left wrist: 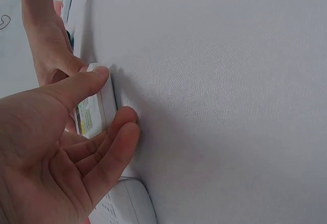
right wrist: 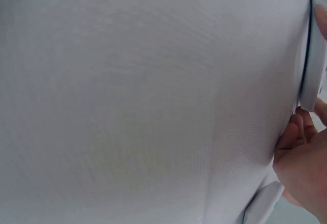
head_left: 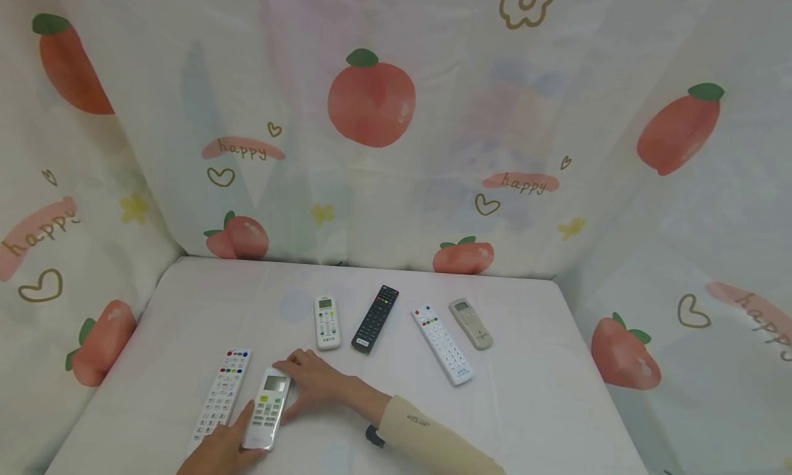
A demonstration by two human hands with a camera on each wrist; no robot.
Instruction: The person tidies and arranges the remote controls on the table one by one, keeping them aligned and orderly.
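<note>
A white remote control with a grey display (head_left: 267,410) lies at a slant near the front left of the table. My left hand (head_left: 216,451) pinches its near end, the thumb along one side in the left wrist view. At the far end my right hand (head_left: 318,382) holds it, fingers on the top edge and thumb against the right side. The right wrist view shows only part of the right hand (right wrist: 304,157) and the remote's edge (right wrist: 312,76). Just left of it lies a longer white remote with coloured buttons (head_left: 224,392), partly behind the left hand.
Farther back lie a small white remote (head_left: 327,324), a black remote (head_left: 375,320), a long white remote (head_left: 442,344) and a beige remote (head_left: 470,324). A white cloth covers the table (head_left: 526,406). Fruit-printed curtains (head_left: 371,186) enclose its back and sides.
</note>
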